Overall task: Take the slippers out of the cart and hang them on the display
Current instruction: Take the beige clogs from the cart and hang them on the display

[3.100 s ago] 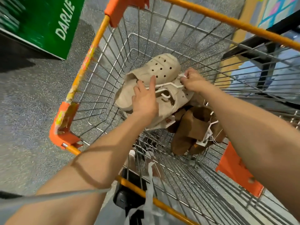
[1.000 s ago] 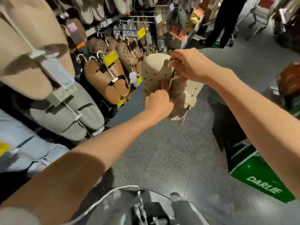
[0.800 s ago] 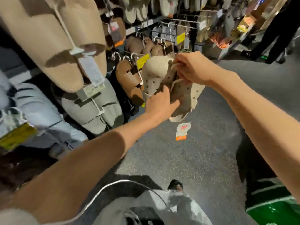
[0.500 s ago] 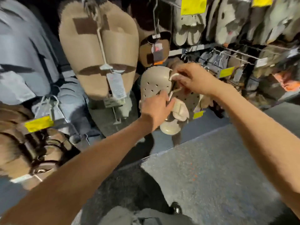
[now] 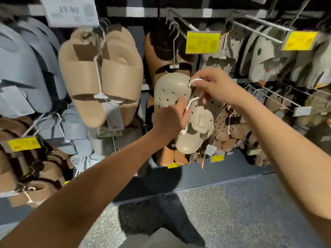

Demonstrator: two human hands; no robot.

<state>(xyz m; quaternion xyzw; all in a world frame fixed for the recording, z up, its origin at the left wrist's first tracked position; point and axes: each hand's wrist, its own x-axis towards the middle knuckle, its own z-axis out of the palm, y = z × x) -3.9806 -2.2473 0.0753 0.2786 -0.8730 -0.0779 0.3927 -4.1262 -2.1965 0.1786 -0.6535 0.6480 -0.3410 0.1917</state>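
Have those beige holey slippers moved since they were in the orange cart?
Yes. The beige slippers have left the cart and are now held up against the display wall, just below the yellow price tag, not yet hung.

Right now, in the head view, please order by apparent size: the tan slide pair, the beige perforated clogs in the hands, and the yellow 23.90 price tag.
1. tan slide pair, though it may hang nearer the camera
2. beige perforated clogs, partly hidden by both hands
3. yellow 23.90 price tag
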